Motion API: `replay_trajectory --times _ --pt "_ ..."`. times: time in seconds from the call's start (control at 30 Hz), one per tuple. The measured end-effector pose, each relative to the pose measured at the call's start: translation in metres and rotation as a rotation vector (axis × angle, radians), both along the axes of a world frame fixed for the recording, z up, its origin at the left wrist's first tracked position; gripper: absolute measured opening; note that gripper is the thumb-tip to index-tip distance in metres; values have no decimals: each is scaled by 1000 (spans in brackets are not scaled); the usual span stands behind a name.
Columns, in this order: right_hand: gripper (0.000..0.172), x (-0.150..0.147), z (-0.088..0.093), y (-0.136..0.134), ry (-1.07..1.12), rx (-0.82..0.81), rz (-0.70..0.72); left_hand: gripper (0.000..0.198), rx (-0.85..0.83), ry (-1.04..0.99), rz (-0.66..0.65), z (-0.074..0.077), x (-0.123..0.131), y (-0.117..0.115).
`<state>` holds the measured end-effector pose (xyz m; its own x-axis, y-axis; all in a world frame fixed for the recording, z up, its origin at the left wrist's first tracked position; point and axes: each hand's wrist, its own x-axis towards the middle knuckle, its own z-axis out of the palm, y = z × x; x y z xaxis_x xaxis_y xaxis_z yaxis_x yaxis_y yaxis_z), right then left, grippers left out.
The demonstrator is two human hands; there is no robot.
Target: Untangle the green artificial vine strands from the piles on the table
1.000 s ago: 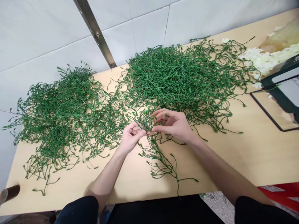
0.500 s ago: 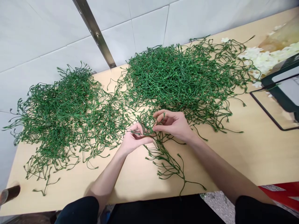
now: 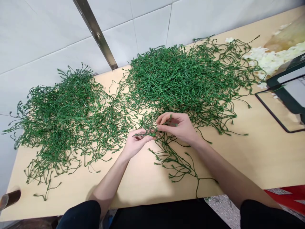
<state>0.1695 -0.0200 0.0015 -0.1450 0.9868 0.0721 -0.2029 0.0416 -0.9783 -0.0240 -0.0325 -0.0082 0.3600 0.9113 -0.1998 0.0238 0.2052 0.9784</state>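
Between my hands is a bunch of thin green plastic plant stems [image 3: 150, 124] with small forked tips. My left hand [image 3: 137, 142] pinches the bunch from the left, its thumb lying along the stems. From the right, my right hand [image 3: 176, 125] pinches the same stems between thumb and fingers. A branching green stem [image 3: 182, 168] trails from the bunch over the table towards its front edge. Behind my hands lies a large pile of green stems [image 3: 181, 76]. To the left spreads a looser pile of stems [image 3: 64, 114].
The wooden table [image 3: 238, 162] backs onto a tiled wall [image 3: 152, 27] with a metal upright [image 3: 97, 35]. At right are white artificial flowers [image 3: 278, 58] and a dark frame-like object [image 3: 289, 92]. A brown cylinder [image 3: 10, 199] sits at the left edge.
The trailing stem has swung to the right across the table. My fingers have drawn slightly closer together around the bunch. Both piles stay as they were.
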Motion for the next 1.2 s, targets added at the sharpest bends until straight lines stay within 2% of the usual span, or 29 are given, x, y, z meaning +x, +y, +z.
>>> replay_trajectory --times 0.2,0.33,0.57,0.83,0.97,1.07,1.2 --pt "22 -2 1 0 -38 -78 -96 32 -126 -227 59 -14 0 -1" --pt "21 -3 3 0 -47 -74 -122 32 -125 -265 54 -16 -1 -1" --pt "23 -3 4 -1 -62 -53 -105 29 -70 -158 -11 -2 2 0" --pt "22 -2 8 -4 -128 -2 23 39 -36 -20 -72 7 1 0" --pt "20 -1 9 -4 -155 15 65 40 26 141 -177 10 -1 1" --pt "18 -2 6 -4 -140 5 27 34 74 133 -219 10 -1 -1" --pt "17 -5 2 -4 -99 -13 -92 30 56 51 -135 4 -1 -5"
